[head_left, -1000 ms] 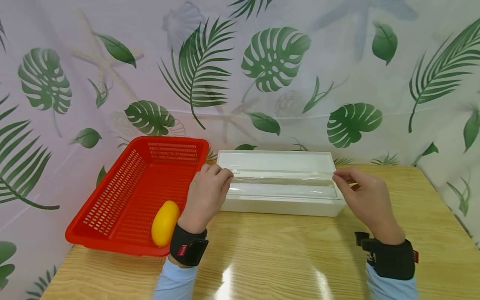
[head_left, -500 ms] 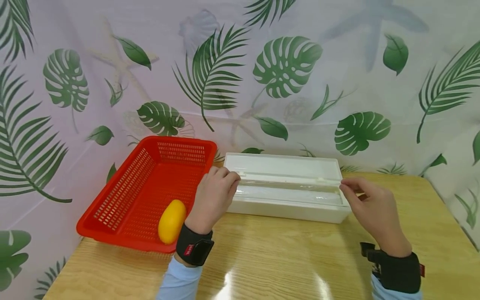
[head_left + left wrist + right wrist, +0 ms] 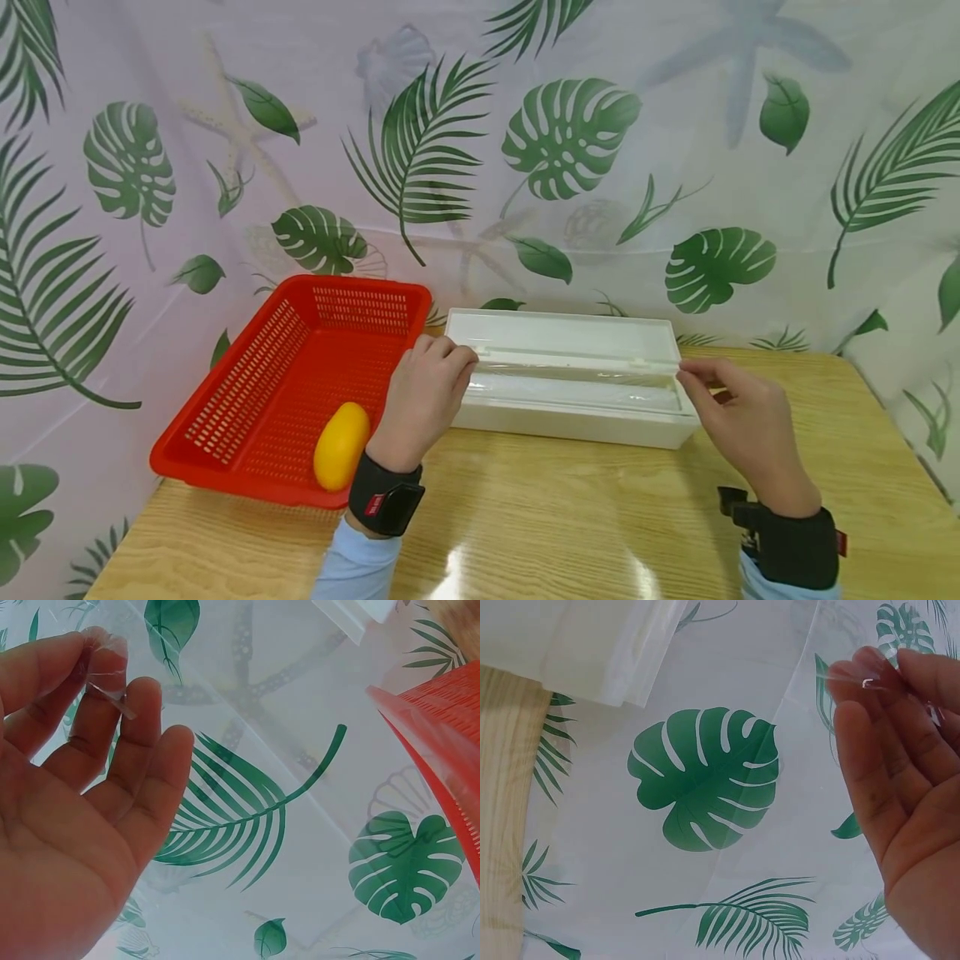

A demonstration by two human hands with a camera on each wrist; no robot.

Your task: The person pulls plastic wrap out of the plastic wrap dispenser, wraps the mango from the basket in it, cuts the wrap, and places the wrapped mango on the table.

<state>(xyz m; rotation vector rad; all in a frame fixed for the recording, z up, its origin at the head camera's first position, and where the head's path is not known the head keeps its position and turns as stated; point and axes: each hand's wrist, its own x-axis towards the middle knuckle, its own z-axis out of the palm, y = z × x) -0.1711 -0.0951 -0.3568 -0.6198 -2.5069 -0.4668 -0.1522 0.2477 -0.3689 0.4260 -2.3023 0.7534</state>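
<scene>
A white cling film dispenser box [image 3: 573,425] lies on the table with its lid [image 3: 562,333] tipped back. Inside it the roll of film [image 3: 577,392] shows as a pale, shiny band. My left hand [image 3: 423,396], at the box's left end, pinches one corner of the clear cling film [image 3: 107,666] between thumb and fingertips. At the other end my right hand [image 3: 750,425] pinches the opposite corner. In the right wrist view the film [image 3: 868,682] glints at the fingertips. Between the hands the stretched film is hard to make out.
Left of the box stands a red plastic basket [image 3: 225,483] with slotted walls. A yellow mango-like fruit [image 3: 341,446] lies in its front right corner, partly behind my left wrist. Wooden table [image 3: 562,517] shows in front. A leaf-print cloth [image 3: 570,217] hangs behind.
The head view has shifted slightly, so everything appears a little lower and further right than one second ago. Both hands keep their pinch and hardly move relative to the box.
</scene>
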